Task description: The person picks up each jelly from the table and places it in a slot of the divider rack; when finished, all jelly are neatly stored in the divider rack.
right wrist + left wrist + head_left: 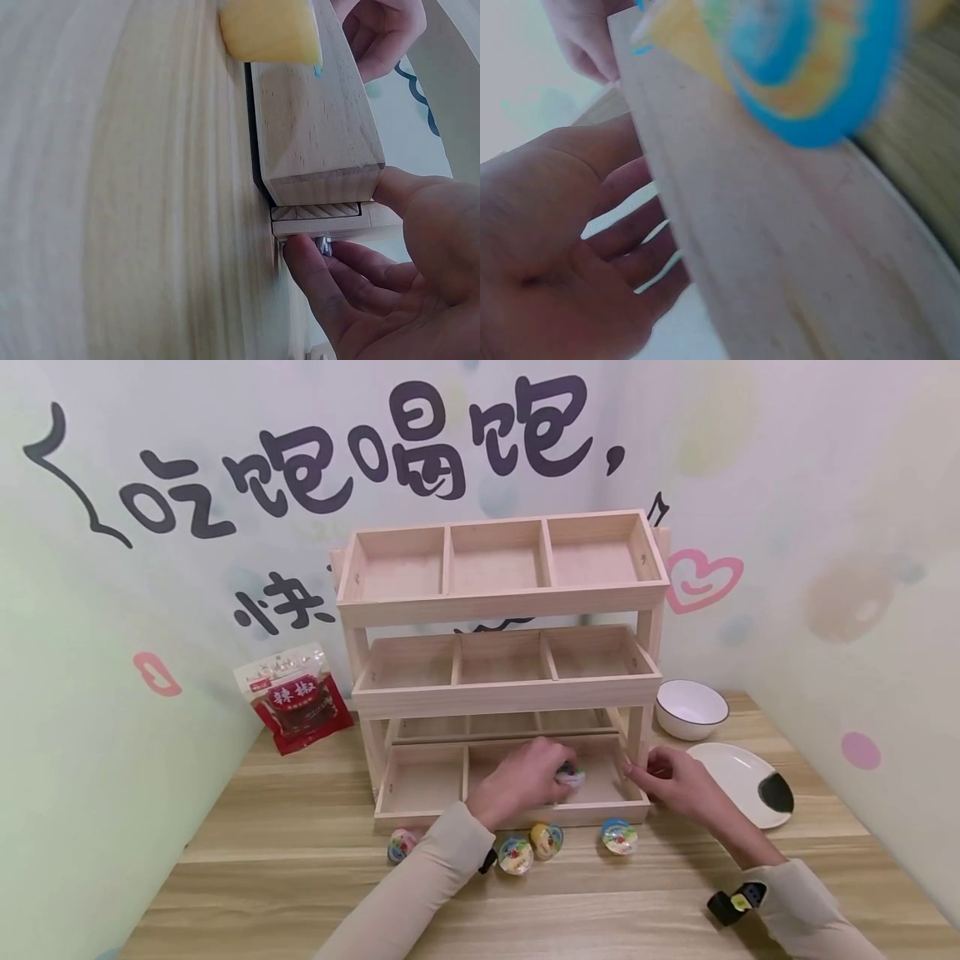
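My left hand point(528, 774) reaches into the bottom tray point(427, 818) of a three-tier wooden rack point(502, 603), its fingers around a small jelly cup point(570, 774) with a printed lid. In the left wrist view that hand's fingers point(634, 251) dip behind the tray's front board. With thumb and fingers, my right hand point(686, 783) grips the right end of the bottom tier, beside a metal bolt point(323, 246). Along the tray's front, more jelly cups lie on the table: a pink one point(402, 845), two yellowish ones point(515, 855) and one with a blue rim point(618, 837).
Right of the rack stand a white bowl point(692, 710) and a white plate point(731, 777) with a black patch. A red-and-white food packet point(296, 697) leans at the left. Behind the wooden table point(247, 868) rise walls with black lettering.
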`<state>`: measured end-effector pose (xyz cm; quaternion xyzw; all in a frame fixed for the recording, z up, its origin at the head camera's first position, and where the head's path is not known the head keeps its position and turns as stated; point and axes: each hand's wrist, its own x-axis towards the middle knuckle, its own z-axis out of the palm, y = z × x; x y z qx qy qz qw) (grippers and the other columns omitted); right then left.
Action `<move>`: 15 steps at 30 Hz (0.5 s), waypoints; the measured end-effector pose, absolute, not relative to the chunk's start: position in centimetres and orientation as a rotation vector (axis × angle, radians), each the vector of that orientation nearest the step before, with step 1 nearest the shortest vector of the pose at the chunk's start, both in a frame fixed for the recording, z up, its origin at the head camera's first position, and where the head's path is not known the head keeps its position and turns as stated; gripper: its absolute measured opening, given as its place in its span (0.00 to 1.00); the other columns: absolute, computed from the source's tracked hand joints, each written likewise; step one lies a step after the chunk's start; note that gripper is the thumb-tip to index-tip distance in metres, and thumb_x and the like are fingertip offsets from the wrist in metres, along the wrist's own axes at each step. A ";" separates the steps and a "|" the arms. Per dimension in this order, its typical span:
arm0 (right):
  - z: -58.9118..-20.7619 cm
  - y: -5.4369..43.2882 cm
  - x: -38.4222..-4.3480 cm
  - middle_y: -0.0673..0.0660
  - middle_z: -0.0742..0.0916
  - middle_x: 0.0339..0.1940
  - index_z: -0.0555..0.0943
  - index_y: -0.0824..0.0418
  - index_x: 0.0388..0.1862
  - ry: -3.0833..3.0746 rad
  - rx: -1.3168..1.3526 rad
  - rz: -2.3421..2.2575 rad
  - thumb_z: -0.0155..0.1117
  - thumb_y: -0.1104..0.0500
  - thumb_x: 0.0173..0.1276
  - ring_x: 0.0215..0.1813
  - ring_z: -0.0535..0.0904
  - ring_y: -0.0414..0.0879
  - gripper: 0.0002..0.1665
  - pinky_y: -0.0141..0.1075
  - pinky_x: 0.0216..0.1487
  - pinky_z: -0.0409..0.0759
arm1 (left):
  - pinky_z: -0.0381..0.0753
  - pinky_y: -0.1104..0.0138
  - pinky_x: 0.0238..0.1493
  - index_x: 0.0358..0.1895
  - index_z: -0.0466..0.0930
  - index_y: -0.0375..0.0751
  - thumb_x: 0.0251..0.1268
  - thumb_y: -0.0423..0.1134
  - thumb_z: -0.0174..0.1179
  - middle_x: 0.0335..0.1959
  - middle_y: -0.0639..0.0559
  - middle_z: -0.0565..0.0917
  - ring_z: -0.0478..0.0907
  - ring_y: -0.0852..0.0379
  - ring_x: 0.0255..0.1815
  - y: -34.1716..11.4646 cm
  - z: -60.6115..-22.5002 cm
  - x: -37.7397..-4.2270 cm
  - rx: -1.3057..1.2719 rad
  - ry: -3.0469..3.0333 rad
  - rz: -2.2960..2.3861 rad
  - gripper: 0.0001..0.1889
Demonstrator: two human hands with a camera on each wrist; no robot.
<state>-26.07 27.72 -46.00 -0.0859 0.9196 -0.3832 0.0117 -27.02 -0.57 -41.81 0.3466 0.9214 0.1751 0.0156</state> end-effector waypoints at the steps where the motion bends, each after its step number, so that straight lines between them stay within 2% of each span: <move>1: -46.1 27.7 -26.1 0.57 0.91 0.40 0.84 0.66 0.50 2.865 -0.267 -1.198 0.70 0.43 0.78 0.41 0.84 0.46 0.25 0.34 0.38 0.81 | 0.82 0.71 0.43 0.53 0.90 0.43 0.70 0.42 0.75 0.46 0.53 0.90 0.80 0.64 0.38 -0.6 -41.7 -27.0 1.063 2.859 0.557 0.13; 5: -46.3 27.7 -26.2 0.58 0.91 0.40 0.83 0.66 0.50 2.864 -0.270 -1.202 0.70 0.43 0.78 0.41 0.84 0.46 0.25 0.34 0.38 0.82 | 0.83 0.70 0.44 0.59 0.87 0.44 0.69 0.50 0.76 0.50 0.53 0.88 0.80 0.63 0.42 -0.5 -41.5 -26.7 0.997 2.872 0.548 0.21; 7: -46.2 27.7 -26.2 0.58 0.91 0.40 0.83 0.66 0.50 2.865 -0.273 -1.204 0.70 0.43 0.78 0.41 0.84 0.46 0.25 0.34 0.38 0.82 | 0.82 0.70 0.42 0.58 0.86 0.44 0.69 0.51 0.76 0.48 0.53 0.87 0.80 0.63 0.41 -0.4 -41.6 -26.7 0.988 2.885 0.533 0.21; 12: -46.1 27.7 -26.0 0.58 0.91 0.39 0.83 0.66 0.49 2.858 -0.269 -1.213 0.70 0.43 0.78 0.40 0.84 0.46 0.25 0.34 0.36 0.81 | 0.80 0.72 0.39 0.54 0.87 0.45 0.72 0.45 0.74 0.43 0.55 0.88 0.79 0.65 0.37 -0.3 -42.1 -26.8 1.021 2.879 0.560 0.14; 15: -46.0 27.7 -26.0 0.58 0.91 0.40 0.83 0.66 0.50 2.854 -0.264 -1.213 0.70 0.43 0.78 0.41 0.83 0.46 0.26 0.34 0.37 0.81 | 0.81 0.72 0.41 0.56 0.88 0.45 0.71 0.44 0.74 0.44 0.56 0.89 0.80 0.66 0.38 -0.4 -42.2 -26.7 1.028 2.867 0.593 0.15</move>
